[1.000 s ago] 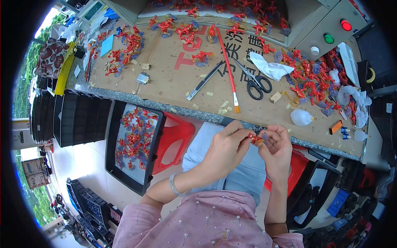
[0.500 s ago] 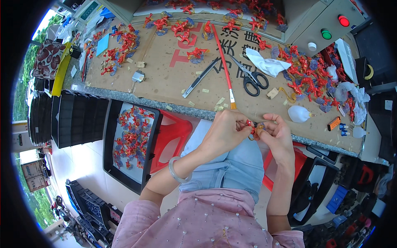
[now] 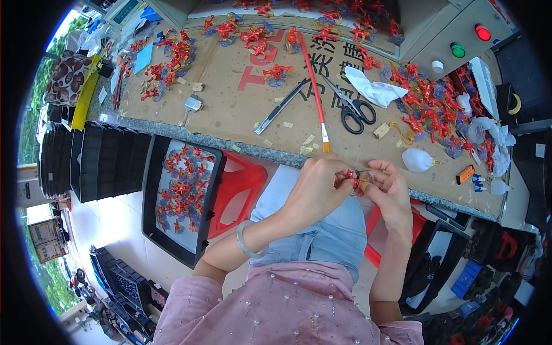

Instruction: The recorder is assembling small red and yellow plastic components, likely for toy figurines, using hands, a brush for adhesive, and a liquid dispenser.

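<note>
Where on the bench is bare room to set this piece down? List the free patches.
Free: bare cardboard between the small scraper and the utility knife; a narrower strip between the brush and scissors. Crowded: red figures heaped right of the white cloth, and along the far edge.

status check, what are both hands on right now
Left hand and right hand both pinched on one small red figure, held just below the table edge. Paintbrush and scissors lie untouched on the bench. Nothing between the hands.

Cardboard-topped bench (image 3: 230, 112): scissors (image 3: 352, 106), brush (image 3: 313, 86)
</note>
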`<control>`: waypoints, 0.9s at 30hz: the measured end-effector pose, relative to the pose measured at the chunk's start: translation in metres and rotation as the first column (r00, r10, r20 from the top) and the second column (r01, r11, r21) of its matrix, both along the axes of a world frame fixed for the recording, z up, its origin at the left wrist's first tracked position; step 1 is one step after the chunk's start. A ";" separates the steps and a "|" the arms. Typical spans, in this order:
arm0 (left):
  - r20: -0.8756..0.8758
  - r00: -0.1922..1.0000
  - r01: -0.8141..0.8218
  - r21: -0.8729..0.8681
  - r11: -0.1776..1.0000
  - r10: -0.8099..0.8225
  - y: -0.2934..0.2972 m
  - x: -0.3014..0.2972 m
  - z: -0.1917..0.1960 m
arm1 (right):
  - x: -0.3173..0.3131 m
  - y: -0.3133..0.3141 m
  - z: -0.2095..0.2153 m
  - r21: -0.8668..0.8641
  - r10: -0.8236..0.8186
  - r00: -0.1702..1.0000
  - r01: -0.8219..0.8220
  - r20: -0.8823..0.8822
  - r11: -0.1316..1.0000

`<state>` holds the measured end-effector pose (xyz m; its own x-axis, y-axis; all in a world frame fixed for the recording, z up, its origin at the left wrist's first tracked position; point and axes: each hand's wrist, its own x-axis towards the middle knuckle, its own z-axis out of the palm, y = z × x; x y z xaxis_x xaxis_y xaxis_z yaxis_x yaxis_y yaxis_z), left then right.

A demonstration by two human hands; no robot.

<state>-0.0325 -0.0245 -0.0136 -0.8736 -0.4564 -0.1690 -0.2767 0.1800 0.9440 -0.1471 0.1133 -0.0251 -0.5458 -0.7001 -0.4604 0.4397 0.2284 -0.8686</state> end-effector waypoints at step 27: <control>-0.053 0.994 -0.094 0.049 0.994 0.096 0.006 0.000 0.002 | -0.003 0.003 -0.004 -0.025 0.018 0.999 -0.017 0.033 1.000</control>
